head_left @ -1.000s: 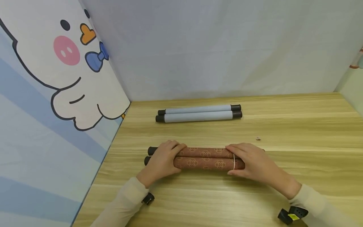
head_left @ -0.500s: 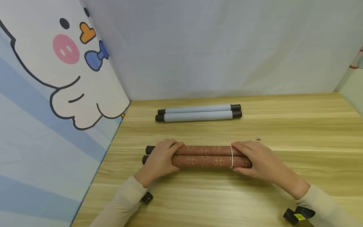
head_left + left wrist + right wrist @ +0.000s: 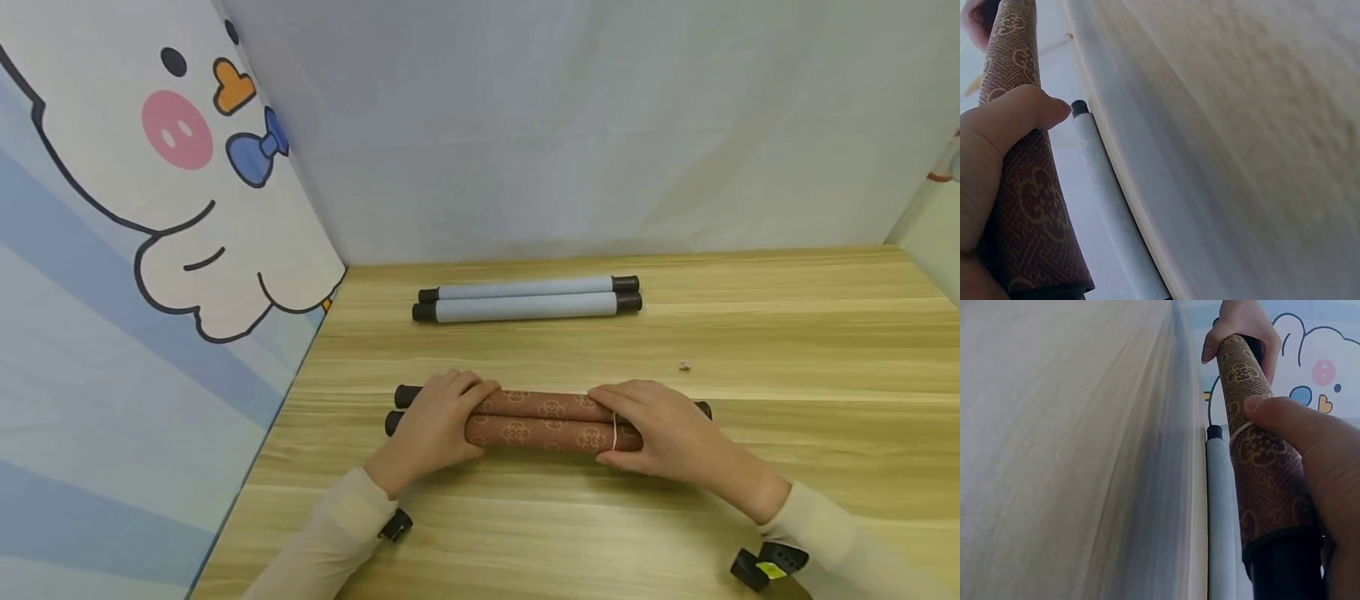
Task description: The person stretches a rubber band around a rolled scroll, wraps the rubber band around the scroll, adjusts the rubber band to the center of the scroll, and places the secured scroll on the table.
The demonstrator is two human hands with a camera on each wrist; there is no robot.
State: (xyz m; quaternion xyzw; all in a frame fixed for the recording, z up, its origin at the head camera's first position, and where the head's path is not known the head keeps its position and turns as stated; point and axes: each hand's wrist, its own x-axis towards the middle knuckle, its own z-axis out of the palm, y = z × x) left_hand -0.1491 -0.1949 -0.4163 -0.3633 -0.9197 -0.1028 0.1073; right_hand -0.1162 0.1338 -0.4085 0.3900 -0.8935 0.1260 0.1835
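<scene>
Pale scrolls (image 3: 525, 307), wooden tabletop (image 3: 795, 333), cartoon backdrop (image 3: 82, 375)

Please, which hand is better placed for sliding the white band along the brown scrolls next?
Probably the right hand: it grips the brown scrolls at the white band. The left hand holds them farther from the band, near their opposite end.

Cream sleeves (image 3: 825, 525), black wrist-worn devices (image 3: 395, 526), yellow mark (image 3: 771, 570) on the right one.

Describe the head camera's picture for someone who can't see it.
A left hand and right hand grip two brown patterned rolls, crossed by a white band at the right hand. Behind, two black-ended pale blue rolls lie on a wood-grain table.
</scene>
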